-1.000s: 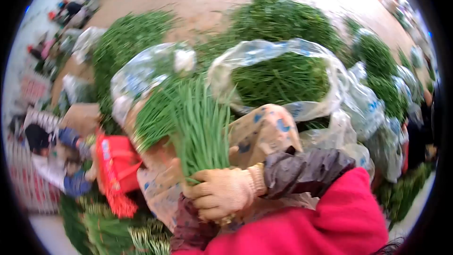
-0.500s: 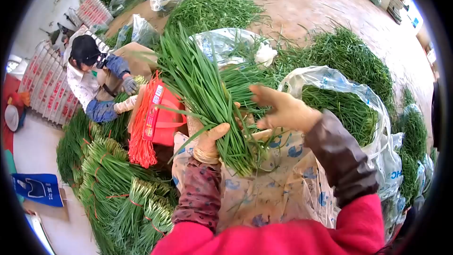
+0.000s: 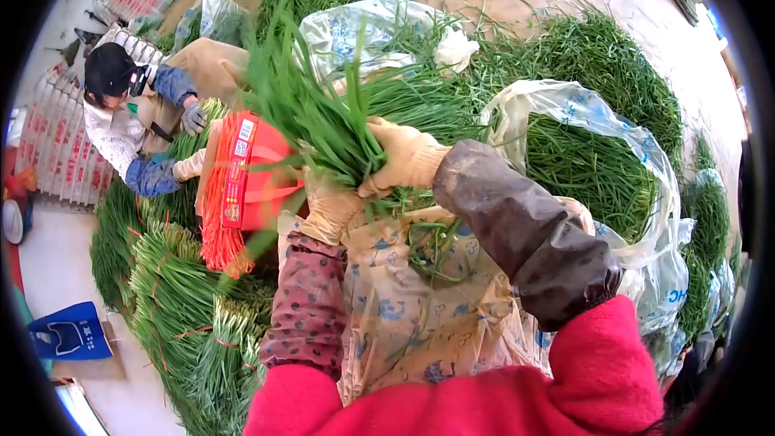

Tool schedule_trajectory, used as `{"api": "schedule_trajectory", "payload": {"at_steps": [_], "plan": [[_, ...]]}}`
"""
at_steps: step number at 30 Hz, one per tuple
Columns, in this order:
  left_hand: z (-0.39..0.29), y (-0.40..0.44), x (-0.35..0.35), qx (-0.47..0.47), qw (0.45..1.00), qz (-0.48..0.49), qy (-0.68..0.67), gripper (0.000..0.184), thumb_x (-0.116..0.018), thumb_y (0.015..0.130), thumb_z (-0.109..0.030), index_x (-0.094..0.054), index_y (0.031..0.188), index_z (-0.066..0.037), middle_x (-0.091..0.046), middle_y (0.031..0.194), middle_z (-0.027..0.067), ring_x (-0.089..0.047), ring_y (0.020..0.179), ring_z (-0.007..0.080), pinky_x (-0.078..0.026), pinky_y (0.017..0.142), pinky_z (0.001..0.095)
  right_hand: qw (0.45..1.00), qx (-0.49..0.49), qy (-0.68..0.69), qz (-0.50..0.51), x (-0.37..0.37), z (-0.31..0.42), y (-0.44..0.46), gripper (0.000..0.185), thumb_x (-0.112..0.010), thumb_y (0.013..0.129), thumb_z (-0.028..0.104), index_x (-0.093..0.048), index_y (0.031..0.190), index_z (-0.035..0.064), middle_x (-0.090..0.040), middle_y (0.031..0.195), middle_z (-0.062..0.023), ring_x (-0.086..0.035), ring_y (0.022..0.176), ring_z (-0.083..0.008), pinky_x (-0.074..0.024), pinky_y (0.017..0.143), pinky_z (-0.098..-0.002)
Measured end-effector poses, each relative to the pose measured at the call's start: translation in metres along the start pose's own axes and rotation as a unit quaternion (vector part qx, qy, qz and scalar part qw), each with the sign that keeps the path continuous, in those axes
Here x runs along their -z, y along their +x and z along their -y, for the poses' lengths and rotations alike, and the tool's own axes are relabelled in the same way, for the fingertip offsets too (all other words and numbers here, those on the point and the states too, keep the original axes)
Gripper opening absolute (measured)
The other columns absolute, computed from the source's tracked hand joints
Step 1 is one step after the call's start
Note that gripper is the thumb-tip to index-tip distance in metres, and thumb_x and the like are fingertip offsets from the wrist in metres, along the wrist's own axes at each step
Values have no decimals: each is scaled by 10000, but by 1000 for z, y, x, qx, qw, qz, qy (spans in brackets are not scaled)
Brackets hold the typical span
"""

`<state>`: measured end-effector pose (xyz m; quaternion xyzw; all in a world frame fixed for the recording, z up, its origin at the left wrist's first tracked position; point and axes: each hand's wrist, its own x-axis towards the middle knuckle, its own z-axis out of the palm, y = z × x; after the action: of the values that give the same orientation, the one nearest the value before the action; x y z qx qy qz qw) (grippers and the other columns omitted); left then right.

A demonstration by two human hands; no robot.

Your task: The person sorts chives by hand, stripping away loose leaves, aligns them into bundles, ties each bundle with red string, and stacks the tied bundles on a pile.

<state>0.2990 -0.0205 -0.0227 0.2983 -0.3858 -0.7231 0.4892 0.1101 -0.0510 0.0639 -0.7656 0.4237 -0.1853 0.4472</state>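
A bunch of long green garlic chives is held up in front of me, its leaf tips smeared by motion. My gloved right hand is closed round the bunch's lower right side. My gloved left hand grips it from below on the left, with some fingers hidden by the leaves. A few loose leaves lie on the patterned plastic apron over my lap. Just left of the bunch is a red bag with orange-red ties hanging beside it.
Tied chive bundles are stacked at lower left. A co-worker in a black cap sits beyond them. An open clear plastic bag of chives stands at right, and loose heaps cover the floor ahead. A blue bag lies far left.
My right hand, open and apart from the bunch before, has moved left and closed on it. The bunch has tilted, and loose leaves now lie on the apron. The view has shifted.
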Motion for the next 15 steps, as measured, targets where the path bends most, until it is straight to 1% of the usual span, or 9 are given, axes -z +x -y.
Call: {"api": "schedule_trajectory", "payload": {"at_steps": [1,2,3,6,7,10,12,13,15], "plan": [[1,-1,2,-6,998,0,-60,704,-809,718,-55,-449,1321,-2,-581,1231,102,-574,1083,233,-494,943,356,998,35,-51,-13,-2,-7,2,993,-882,542,288,-417,1409,156,-435,1398,-156,-514,1215,-316,-440,1002,-383],[2,-3,3,-37,989,-19,139,664,-810,713,-166,-498,1282,-27,-602,1207,97,-564,1105,248,-435,982,399,997,70,16,-15,-1,-15,3,986,-881,499,319,-462,1377,159,-390,1433,-159,-436,1276,-345,-410,1035,-407],[3,-6,5,-64,940,-37,333,638,-811,708,-276,-547,1244,-51,-623,1183,92,-555,1126,263,-376,1022,442,999,46,-5,3,-1,-23,1,1011,-882,497,323,-442,1393,166,-374,1446,-160,-405,1298,-352,-391,1052,-414],[-11,-5,-6,-123,838,-35,531,626,-842,681,-359,-607,1177,-58,-645,1147,73,-555,1131,241,-406,997,440,997,34,-30,68,13,-6,5,1127,-889,479,341,-343,1453,192,-321,1485,-169,-315,1356,-369,-336,1099,-431],[-15,-5,-6,-57,907,-33,415,607,-828,708,-352,-598,1184,-54,-643,1142,64,-553,1127,220,-445,956,411,993,42,-67,86,21,6,4,1148,-888,483,344,-312,1466,198,-320,1483,-174,-312,1360,-370,-338,1098,-428],[-22,-5,-16,19,974,-34,224,558,-788,785,-255,-538,1238,-48,-616,1156,61,-543,1117,175,-521,848,321,986,99,-117,59,15,17,5,1179,-874,518,353,-229,1493,205,-363,1448,-198,-354,1338,-386,-378,1062,-428],[-4,3,-3,-2,998,-60,19,571,-777,795,-203,-502,1272,-55,-594,1184,78,-542,1122,198,-502,893,341,989,123,-22,-74,-2,25,5,1101,-841,574,348,-244,1486,192,-479,1345,-207,-478,1235,-387,-448,976,-418],[-2,3,-2,-9,996,-69,-50,577,-774,798,-185,-489,1283,-58,-587,1194,84,-541,1124,205,-495,909,348,983,123,10,-134,-12,27,4,861,-794,645,326,-410,1395,149,-608,1149,-203,-593,1064,-379,-497,874,-418],[-6,2,-3,-57,951,-4,305,627,-779,778,-216,-465,1296,-55,-558,1227,108,-519,1155,224,-452,967,392,987,61,18,-146,-15,34,9,734,-765,685,305,-477,1331,108,-631,1093,-210,-608,1033,-380,-502,866,-414]]}}
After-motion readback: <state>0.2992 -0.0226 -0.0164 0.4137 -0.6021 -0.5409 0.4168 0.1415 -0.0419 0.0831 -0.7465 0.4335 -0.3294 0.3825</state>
